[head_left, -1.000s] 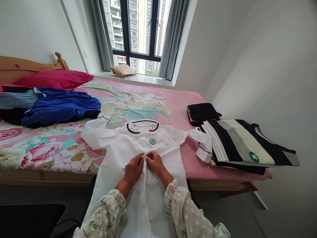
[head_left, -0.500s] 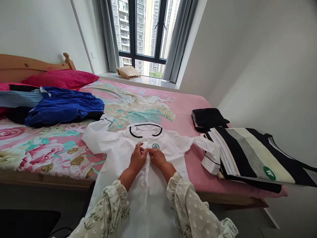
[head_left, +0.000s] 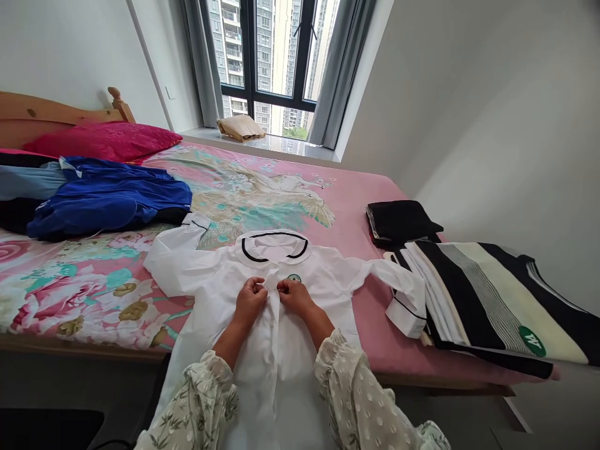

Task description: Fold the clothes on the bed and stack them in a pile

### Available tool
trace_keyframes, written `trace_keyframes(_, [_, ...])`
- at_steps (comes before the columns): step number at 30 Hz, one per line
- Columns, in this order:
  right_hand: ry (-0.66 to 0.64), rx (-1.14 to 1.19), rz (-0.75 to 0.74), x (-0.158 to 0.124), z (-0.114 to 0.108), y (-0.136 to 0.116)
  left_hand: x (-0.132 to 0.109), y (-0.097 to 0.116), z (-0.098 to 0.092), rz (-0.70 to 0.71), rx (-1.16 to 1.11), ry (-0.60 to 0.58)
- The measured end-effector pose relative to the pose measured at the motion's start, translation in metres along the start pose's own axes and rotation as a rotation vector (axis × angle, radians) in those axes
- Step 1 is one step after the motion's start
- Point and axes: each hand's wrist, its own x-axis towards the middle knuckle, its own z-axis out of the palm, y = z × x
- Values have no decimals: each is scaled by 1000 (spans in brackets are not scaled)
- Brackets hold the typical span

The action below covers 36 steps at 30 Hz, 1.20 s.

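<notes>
A white shirt (head_left: 215, 275) with a black-trimmed collar and a round green badge lies spread out, front up, on the bed, its lower part hanging over the near edge. My left hand (head_left: 252, 299) pinches the front placket on its left side, just below the collar. Close by on the other side of the opening, my right hand (head_left: 295, 296) is closed on the placket's right edge beside the badge. The cloth between the two hands is lifted a little. Any button there is too small to make out.
Folded striped clothes (head_left: 487, 294) are stacked at the right, with a folded black garment (head_left: 403, 222) behind them. Blue clothing (head_left: 112, 194) lies at the left near a red pillow (head_left: 107, 140). A tan folded bundle (head_left: 241, 127) sits on the windowsill.
My hands have drawn slightly apart, the left one moving left and a bit down. The placket between them is now lifted. The camera view has shifted slightly.
</notes>
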Motion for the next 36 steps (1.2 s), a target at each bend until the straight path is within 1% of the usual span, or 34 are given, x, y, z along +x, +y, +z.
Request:
trace_keyframes(3, [-2, -82, -24, -2, 2, -5, -2, -3, -1, 46, -36, -14])
trace_keyframes(6, [13, -110, -22, -1, 2, -5, -6, -5, 0, 107, -17, -2])
trace_keyframes(12, [65, -61, 16, -3, 4, 4, -10, -7, 3, 158, 64, 3])
trace_keyframes(17, [110, -17, -5, -7, 7, 8, -10, -4, 5, 182, 162, -6])
trace_keyframes(23, [123, 0, -25, -10, 7, 9, -9, -2, 9, 239, 258, 11])
trace_keyframes(28, [128, -26, -19, -10, 7, 5, -3, 1, 8, 338, 335, 42])
trace_keyframes(31, [135, -54, 6, -8, 7, 2, 0, -1, 6, 392, 341, 44])
trace_keyframes(36, [127, -73, -8, 0, 6, -10, 2, -12, 3, 371, 273, 48])
